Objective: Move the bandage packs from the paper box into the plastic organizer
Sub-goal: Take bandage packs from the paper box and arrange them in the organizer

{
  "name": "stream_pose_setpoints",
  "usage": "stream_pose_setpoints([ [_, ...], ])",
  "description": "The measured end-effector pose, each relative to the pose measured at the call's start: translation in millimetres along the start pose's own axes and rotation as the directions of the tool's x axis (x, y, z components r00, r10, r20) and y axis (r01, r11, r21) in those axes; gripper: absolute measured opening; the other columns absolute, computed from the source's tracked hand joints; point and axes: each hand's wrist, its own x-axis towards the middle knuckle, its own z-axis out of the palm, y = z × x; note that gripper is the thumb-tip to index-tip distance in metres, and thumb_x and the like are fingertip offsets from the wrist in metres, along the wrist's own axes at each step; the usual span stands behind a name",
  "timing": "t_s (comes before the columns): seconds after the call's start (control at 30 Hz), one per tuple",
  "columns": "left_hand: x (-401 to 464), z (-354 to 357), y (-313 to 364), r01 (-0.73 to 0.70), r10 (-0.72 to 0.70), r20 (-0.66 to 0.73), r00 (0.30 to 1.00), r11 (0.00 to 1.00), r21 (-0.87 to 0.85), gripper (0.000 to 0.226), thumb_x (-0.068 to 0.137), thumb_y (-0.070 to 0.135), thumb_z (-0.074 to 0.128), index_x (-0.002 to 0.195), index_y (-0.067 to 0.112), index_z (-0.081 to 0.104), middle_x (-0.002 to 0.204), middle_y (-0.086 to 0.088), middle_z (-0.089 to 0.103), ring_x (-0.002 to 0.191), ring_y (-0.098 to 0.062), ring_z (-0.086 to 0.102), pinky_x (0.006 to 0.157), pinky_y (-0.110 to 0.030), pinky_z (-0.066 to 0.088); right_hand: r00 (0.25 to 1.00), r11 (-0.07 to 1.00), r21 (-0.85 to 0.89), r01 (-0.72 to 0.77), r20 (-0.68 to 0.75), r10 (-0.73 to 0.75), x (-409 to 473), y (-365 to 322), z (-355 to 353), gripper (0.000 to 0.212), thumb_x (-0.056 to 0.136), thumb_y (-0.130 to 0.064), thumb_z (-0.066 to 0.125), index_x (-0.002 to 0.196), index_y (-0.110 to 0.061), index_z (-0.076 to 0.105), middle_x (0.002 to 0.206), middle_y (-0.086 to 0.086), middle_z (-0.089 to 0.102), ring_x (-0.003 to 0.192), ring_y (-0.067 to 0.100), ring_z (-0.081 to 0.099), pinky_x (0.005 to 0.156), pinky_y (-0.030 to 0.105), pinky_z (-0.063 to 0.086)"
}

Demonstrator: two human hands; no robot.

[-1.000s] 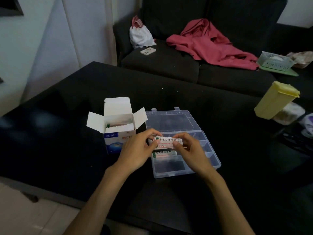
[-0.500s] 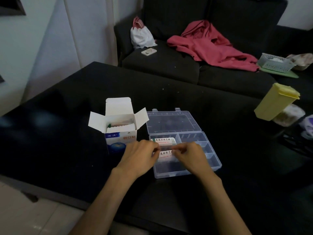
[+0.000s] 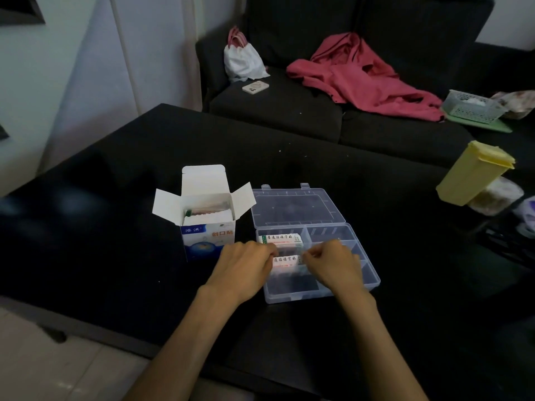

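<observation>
Yellow container (image 3: pixel 474 173) — pink jacket (image 3: pixel 364 76) beyond.

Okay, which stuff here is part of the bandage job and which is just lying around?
Job: paper box, plastic organizer, far bandage pack, near bandage pack, left hand, right hand.
Lying about: yellow container, red jacket, white bag, basket.

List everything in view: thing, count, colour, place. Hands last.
paper box: 1, white and blue, open, on table left of organizer
organizer: 1, clear plastic, lid open, table centre
bandage packs: 2 seen in organizer's left compartment, white
table: 1, black
yellow container: 1, table's right edge
sofa: 1, dark, behind table
red garment: 1, on sofa
white bag: 1, on sofa
basket: 1, pale, sofa right
left hand: holds nearer pack's left end
right hand: holds its right end
</observation>
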Motion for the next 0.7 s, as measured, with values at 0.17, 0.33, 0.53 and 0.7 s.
stream_pose_setpoints([
  [0.17, 1.9, 0.0, -0.5, 0.007, -0.007, 0.047, 0.999, 1.0, -0.01, 0.029, 0.1, 0.025, 0.038, 0.123, 0.029, 0.057, 0.121, 0.0, 0.063, 0.102, -0.018, 0.062, 0.081, -0.034, 0.05, 0.999, 0.998, -0.04, -0.044, -0.025, 0.044, -0.7, -2.6, -5.3, 0.016, 0.092, -0.033, 0.055, 0.093, -0.025, 0.069, 0.093, -0.004, 0.065, 0.097, 0.017, 0.057, 0.105, 0.04, 0.027],
  [0.33, 0.1, -0.8, 1.2, 0.024, -0.023, 0.069, 0.997, 1.0, -0.008, 0.027, 0.1, 0.031, 0.036, 0.107, 0.024, 0.061, 0.111, 0.001, 0.064, 0.09, -0.016, 0.061, 0.068, -0.028, 0.039, 0.997, 0.993, -0.096, -0.071, -0.044, 0.067, 2.6, -6.1, -1.4, 0.016, 0.088, -0.036, 0.059, 0.091, -0.023, 0.068, 0.09, -0.003, 0.066, 0.092, 0.015, 0.056, 0.099, 0.038, 0.029],
  [0.53, -0.2, -3.9, 1.3, 0.02, -0.019, 0.055, 0.998, 1.0, -0.007, 0.031, 0.1, 0.026, 0.037, 0.126, 0.029, 0.054, 0.121, 0.0, 0.063, 0.101, -0.019, 0.061, 0.073, -0.028, 0.038, 0.996, 0.993, -0.076, -0.087, -0.03, 0.085, 4.2, -7.7, -3.6, 0.01, 0.082, -0.038, 0.069, 0.082, -0.029, 0.065, 0.068, -0.012, 0.05, 0.083, 0.011, 0.054, 0.103, 0.041, 0.03],
  [0.7, -4.2, -20.1, 0.6, 0.03, -0.037, -0.132, 0.991, 0.998, -0.051, 0.029, 0.096, 0.025, 0.047, 0.119, 0.031, 0.062, 0.109, 0.007, 0.069, 0.087, -0.008, 0.062, 0.071, -0.019, 0.038, 0.997, 0.998, 0.032, -0.061, -0.047, 0.062, -1.2, -8.9, -14.8, 0.019, 0.083, -0.039, 0.066, 0.07, -0.034, 0.054, 0.073, -0.011, 0.06, 0.077, 0.013, 0.063, 0.09, 0.044, 0.05],
])
